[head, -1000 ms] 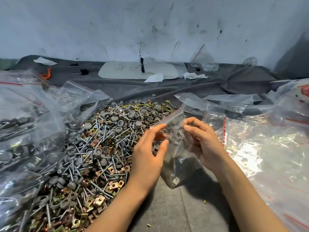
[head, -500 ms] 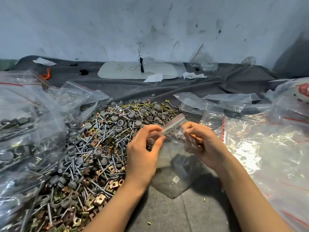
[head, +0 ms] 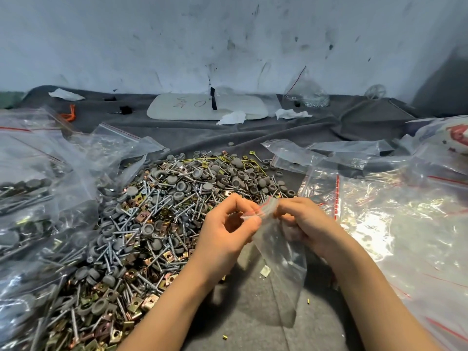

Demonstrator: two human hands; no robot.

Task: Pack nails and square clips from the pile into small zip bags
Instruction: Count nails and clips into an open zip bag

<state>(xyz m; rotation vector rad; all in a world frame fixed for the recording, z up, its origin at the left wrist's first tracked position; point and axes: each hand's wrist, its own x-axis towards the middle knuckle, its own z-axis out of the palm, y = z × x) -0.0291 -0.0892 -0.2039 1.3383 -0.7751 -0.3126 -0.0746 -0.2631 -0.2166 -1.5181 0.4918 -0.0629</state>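
Bag (head: 278,262), spread wider a second ago, is pinched at its zip, centre frame, by left hand (head: 228,231) and right hand (head: 304,224); it seems empty, so filling from pile (head: 164,211) is judged pending.

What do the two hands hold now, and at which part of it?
One small zip bag, by its top edge: the left hand pinches one end of the red zip strip, the right hand the other.
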